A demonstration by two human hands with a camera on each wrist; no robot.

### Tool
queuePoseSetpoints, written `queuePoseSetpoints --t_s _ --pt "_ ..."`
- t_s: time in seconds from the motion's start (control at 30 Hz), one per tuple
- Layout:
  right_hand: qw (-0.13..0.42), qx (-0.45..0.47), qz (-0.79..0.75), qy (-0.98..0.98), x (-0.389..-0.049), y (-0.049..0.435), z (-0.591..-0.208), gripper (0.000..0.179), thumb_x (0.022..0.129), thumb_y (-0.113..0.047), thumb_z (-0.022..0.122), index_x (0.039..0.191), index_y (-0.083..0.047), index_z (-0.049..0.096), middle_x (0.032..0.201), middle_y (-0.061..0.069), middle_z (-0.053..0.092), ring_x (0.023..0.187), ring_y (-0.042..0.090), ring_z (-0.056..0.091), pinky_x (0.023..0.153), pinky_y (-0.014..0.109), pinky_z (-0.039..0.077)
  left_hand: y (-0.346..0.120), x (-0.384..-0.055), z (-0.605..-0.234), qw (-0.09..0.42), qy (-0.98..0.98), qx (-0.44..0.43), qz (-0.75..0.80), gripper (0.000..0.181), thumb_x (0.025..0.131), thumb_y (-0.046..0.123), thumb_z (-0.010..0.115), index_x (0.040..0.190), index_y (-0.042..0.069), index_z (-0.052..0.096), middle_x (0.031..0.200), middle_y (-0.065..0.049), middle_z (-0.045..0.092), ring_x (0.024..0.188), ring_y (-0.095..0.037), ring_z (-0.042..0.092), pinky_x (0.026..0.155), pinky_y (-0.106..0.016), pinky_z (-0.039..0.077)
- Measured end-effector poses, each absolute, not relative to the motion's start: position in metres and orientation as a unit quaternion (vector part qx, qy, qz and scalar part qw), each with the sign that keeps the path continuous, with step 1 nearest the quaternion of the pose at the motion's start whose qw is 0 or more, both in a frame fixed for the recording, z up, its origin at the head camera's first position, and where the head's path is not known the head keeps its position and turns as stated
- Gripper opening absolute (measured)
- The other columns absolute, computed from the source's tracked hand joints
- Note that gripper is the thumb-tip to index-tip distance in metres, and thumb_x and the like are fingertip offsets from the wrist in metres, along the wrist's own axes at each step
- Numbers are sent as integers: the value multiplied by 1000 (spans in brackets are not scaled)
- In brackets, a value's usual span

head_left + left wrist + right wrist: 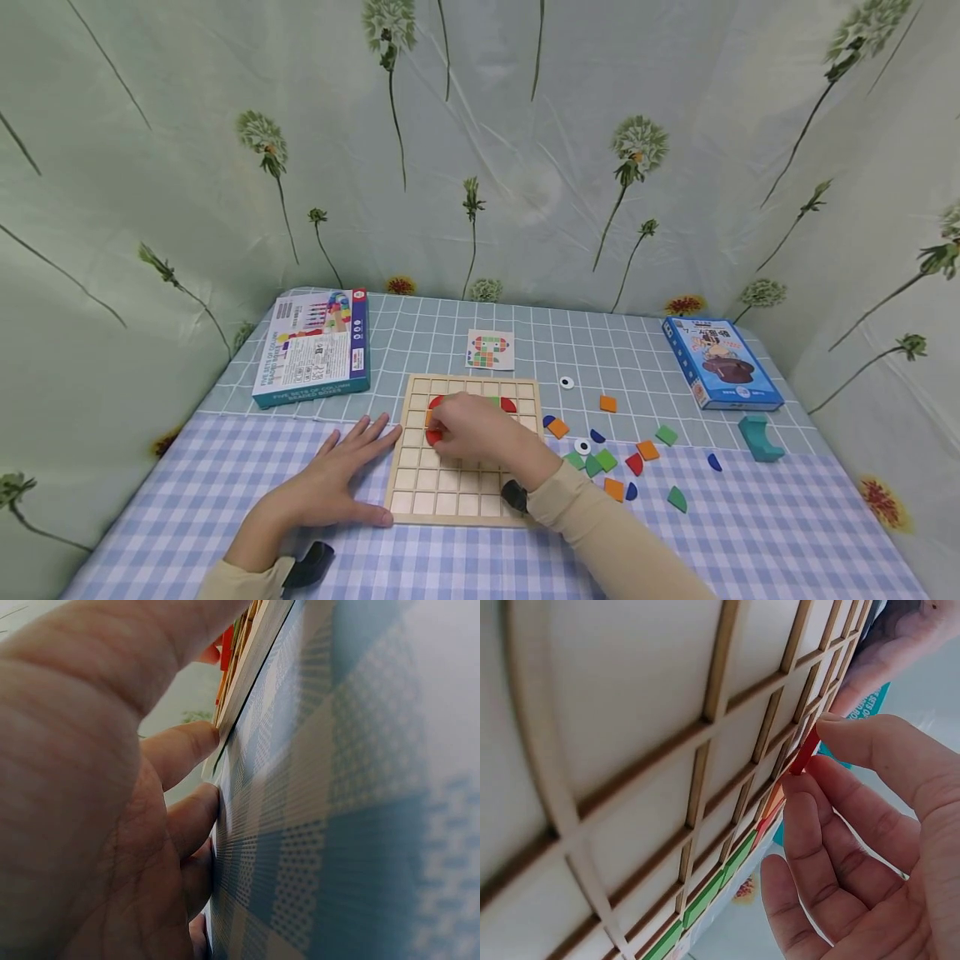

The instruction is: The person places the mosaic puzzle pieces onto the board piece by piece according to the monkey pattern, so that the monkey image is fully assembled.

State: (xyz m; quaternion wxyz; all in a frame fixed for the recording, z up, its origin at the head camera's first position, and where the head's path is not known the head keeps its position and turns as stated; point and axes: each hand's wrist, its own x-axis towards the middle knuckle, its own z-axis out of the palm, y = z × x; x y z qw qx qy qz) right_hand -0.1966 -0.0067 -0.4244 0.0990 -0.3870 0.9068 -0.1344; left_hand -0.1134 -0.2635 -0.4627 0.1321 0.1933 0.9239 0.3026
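Note:
A wooden grid board (456, 520) lies on the checked cloth. Over its upper left part, my right hand (480, 425) pinches a red piece (805, 750) between thumb and fingers, right at the grid's cells. Beyond it in the right wrist view, green tiles (703, 900) sit in a row of cells. Another red piece (508, 406) with a rounded edge fills a cell toward the board's right. My left hand (341, 471) rests on the cloth with spread fingers, its fingertips and thumb by the board's left edge. A picture card (491, 348) lies behind the board.
Loose coloured pieces are scattered right of the board, among them an orange square (608, 403), a green piece (677, 499) and a round eye piece (566, 382). A teal curved block (761, 438) lies farther right. Boxes stand at back left (311, 346) and back right (722, 362).

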Motion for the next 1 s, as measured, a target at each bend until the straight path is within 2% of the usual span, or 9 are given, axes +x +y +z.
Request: queuePoseSetpoints --t_s 0.53,1.0 --pt "84 -404 -128 902 -199 -11 -428 5 94 -16 81 98 -13 81 88 -7 73 75 4 56 72 14 50 -262 -113 -462 137 926 184 300 118 72 64 92 169 24 38 180 -12 22 167 -50 8 124 -82 -2" --pt "88 -400 -126 904 -200 -12 -428 3 94 -16 81 93 -14 80 83 -9 67 74 5 54 69 15 46 -263 -113 -462 133 925 188 302 118 72 64 92 169 23 38 180 -13 23 166 -51 8 124 -82 -1"
